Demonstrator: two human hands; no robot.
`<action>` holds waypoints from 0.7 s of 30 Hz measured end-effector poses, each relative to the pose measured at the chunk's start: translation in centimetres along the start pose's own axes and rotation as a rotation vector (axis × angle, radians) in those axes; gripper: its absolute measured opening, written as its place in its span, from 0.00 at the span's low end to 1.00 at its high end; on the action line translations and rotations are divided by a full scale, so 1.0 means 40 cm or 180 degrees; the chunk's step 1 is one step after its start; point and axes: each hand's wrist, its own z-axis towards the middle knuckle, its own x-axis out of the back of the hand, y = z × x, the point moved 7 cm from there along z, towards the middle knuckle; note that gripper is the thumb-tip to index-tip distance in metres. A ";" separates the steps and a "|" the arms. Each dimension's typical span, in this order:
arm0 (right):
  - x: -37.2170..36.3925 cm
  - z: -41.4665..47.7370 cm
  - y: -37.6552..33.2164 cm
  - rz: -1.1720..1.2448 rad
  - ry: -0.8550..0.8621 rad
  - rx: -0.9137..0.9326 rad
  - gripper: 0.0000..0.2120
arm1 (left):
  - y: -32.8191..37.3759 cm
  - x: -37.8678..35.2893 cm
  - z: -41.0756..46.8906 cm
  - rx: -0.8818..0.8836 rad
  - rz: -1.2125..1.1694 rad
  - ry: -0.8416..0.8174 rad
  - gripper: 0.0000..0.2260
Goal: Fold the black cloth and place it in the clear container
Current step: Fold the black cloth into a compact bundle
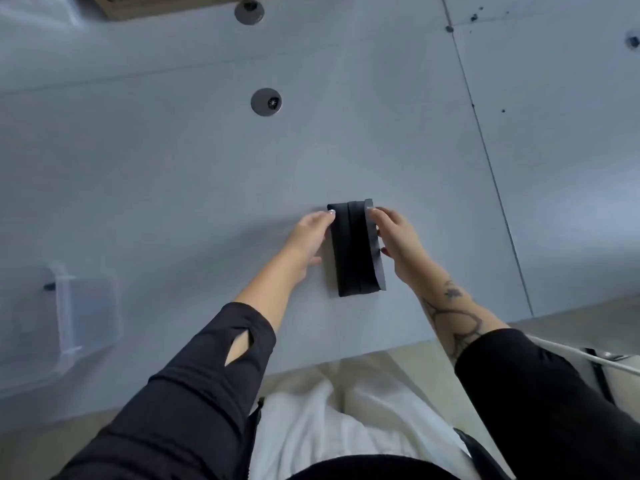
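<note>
The black cloth (354,249) lies on the grey table as a narrow folded strip running away from me, its right edge lifted a little. My left hand (310,237) rests against the strip's left side, fingertips touching its far corner. My right hand (398,235) holds the raised right edge, fingers at the far corner and thumb lower down. The clear container (65,317) stands at the table's left near the front edge, well apart from the cloth.
Two round metal cable grommets (266,101) (249,11) sit in the table (173,185) further back. A cardboard box (166,5) lies at the far edge. A seam (485,150) runs down the right side between two tabletops.
</note>
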 end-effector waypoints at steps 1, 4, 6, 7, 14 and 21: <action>-0.004 -0.002 -0.003 -0.0054 -0.0007 -0.0002 0.12 | -0.002 -0.006 0.000 0.0025 -0.0057 0.0001 0.18; -0.007 0.012 0.012 -0.0108 0.0018 -0.0100 0.16 | -0.007 -0.023 0.002 0.0052 -0.0170 -0.0013 0.21; -0.010 0.012 0.014 -0.0066 0.0001 -0.0154 0.21 | -0.006 -0.030 -0.001 0.0041 -0.0228 0.0000 0.22; -0.013 0.013 0.011 -0.0062 -0.0033 -0.0154 0.22 | -0.004 -0.030 0.001 0.0028 -0.0252 0.0017 0.22; -0.043 0.015 -0.001 -0.0360 -0.0311 0.0198 0.09 | -0.014 -0.014 0.003 -0.0372 -0.0433 0.0129 0.21; -0.052 0.000 0.004 -0.0598 -0.0289 0.0494 0.24 | -0.040 -0.002 -0.014 -0.0398 -0.0817 -0.0029 0.18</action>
